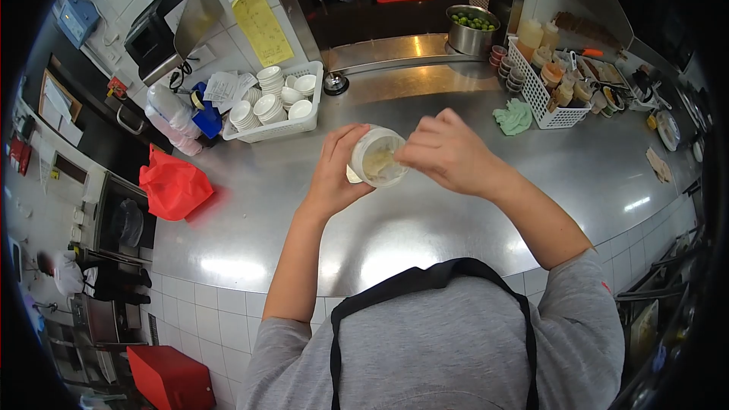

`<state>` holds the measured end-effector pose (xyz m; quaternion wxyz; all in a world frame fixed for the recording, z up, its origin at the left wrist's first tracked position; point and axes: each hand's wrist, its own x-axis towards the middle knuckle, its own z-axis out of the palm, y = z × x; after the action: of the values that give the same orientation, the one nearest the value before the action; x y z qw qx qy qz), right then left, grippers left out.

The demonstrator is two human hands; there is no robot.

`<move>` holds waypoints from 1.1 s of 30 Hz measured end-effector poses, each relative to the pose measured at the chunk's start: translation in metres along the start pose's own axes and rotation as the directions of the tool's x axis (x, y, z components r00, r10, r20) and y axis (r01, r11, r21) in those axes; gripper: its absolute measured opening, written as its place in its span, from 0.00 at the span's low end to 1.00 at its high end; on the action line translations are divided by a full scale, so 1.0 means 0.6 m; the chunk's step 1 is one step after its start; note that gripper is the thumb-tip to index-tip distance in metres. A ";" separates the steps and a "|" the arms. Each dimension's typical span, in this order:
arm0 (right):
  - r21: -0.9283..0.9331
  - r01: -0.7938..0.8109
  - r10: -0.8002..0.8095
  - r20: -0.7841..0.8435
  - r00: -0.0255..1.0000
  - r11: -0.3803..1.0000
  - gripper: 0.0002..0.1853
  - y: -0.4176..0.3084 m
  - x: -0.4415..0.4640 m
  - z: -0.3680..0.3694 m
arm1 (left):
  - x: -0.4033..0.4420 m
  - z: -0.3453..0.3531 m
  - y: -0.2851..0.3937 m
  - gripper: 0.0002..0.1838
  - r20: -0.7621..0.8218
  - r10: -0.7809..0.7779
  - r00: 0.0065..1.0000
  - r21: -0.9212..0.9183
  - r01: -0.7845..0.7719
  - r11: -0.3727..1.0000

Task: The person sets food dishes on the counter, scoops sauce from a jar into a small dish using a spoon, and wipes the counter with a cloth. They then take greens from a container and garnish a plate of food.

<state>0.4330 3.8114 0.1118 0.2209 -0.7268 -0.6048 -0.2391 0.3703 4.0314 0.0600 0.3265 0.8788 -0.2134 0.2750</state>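
My left hand is wrapped round a whitish plastic tub, its open mouth facing me. Inside lies a pale, yellowish-white content that I cannot identify. At the right side of the rim my right hand is closed, fingers pinched together with the tips at the mouth. Whatever they hold, if anything, is hidden. Both hands are above the steel counter.
A white basket of small white bowls stands left, near a call bell and a red bag. To the right are a green cloth and a basket of sauce bottles. A steel pot holds green produce. A person stands far left.
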 end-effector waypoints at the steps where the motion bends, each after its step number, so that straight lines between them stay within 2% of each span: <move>1: -0.001 0.001 -0.001 0.000 1.000 1.000 0.08 -0.003 -0.001 -0.001 | -0.003 0.005 -0.005 0.48 -0.025 0.012 1.000 -0.020 -0.013 1.000; 4: 0.086 -0.045 0.050 -0.058 0.997 0.995 0.08 -0.013 0.001 -0.004 | -0.003 0.015 -0.011 0.48 -0.089 0.041 0.995 -0.085 -0.048 0.995; 6: 0.075 -0.054 0.068 -0.196 0.978 0.996 0.07 -0.019 0.008 -0.004 | -0.006 0.023 -0.011 0.48 -0.126 0.047 0.991 -0.129 -0.064 0.990; 7: 0.077 -0.054 0.068 -0.198 0.978 0.996 0.07 -0.022 0.009 -0.002 | -0.005 0.025 -0.011 0.49 -0.133 0.068 0.989 -0.146 -0.087 0.985; 9: 0.020 0.114 -0.113 -0.040 0.993 0.993 0.09 -0.029 0.010 0.001 | -0.006 0.027 -0.015 0.49 -0.140 0.091 0.986 -0.159 -0.113 0.981; 10: 0.020 0.116 -0.115 -0.040 0.993 0.993 0.09 -0.028 0.012 -0.006 | -0.009 0.029 -0.018 0.49 -0.153 0.091 0.984 -0.152 -0.114 0.982; 13: 0.080 0.038 -0.033 -0.065 0.997 0.996 0.08 -0.029 0.014 -0.021 | -0.013 0.032 -0.018 0.48 -0.208 0.085 0.974 -0.089 -0.106 0.990; 15: 0.404 -0.163 0.295 -0.290 0.910 0.900 0.06 -0.036 0.015 -0.011 | -0.013 0.036 -0.016 0.48 -0.253 0.084 0.964 -0.028 -0.094 0.995; 16: 0.403 -0.162 0.294 -0.291 0.911 0.901 0.06 -0.048 0.014 -0.008 | -0.012 0.041 -0.015 0.47 -0.305 0.083 0.949 -0.031 -0.097 0.995; 18: 0.608 -0.291 0.531 -0.258 0.807 0.739 0.04 -0.075 0.009 -0.003 | -0.009 0.051 -0.010 0.46 -0.358 0.084 0.930 -0.036 -0.104 0.994; 19: 0.607 -0.292 0.531 -0.259 0.807 0.740 0.04 -0.073 0.007 0.008 | -0.009 0.055 -0.007 0.46 -0.389 0.085 0.917 -0.002 -0.093 0.996; 21: 0.432 -0.278 0.414 -0.261 0.872 0.858 0.05 -0.068 -0.001 0.037 | -0.012 0.060 -0.003 0.45 -0.415 0.085 0.906 0.031 -0.079 0.996; 22: 0.434 -0.280 0.417 -0.261 0.871 0.856 0.05 -0.068 -0.003 0.036 | -0.014 0.062 -0.003 0.45 -0.424 0.088 0.902 0.075 -0.062 0.995; 24: 0.677 -0.325 0.631 -0.265 0.729 0.660 0.04 -0.066 0.002 0.026 | -0.013 0.060 -0.006 0.45 -0.439 0.097 0.893 0.126 -0.046 0.991; 26: 0.689 -0.308 0.631 -0.277 0.724 0.656 0.04 -0.075 0.009 0.022 | -0.015 0.063 -0.007 0.46 -0.432 0.108 0.896 0.179 -0.032 0.983; 28: 0.592 -0.302 0.541 -0.278 0.794 0.747 0.04 -0.077 0.010 0.040 | -0.014 0.070 -0.008 0.46 -0.436 0.121 0.892 0.177 -0.047 0.983; 29: 0.591 -0.303 0.543 -0.282 0.791 0.748 0.04 -0.075 0.006 0.044 | -0.013 0.074 -0.009 0.46 -0.442 0.135 0.887 0.180 -0.060 0.982; 31: 0.663 -0.336 0.639 -0.281 0.716 0.669 0.04 -0.066 0.003 0.045 | -0.015 0.073 -0.009 0.46 -0.439 0.121 0.890 0.177 -0.046 0.983; 33: 0.711 -0.326 0.674 -0.275 0.686 0.623 0.04 -0.059 -0.001 0.030 | -0.016 0.069 -0.011 0.47 -0.439 0.096 0.893 0.170 -0.022 0.985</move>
<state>0.3995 3.8280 0.0988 0.6567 -0.6650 -0.3261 -0.1420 0.3808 4.0091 0.0244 0.2864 0.8088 -0.1368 0.4950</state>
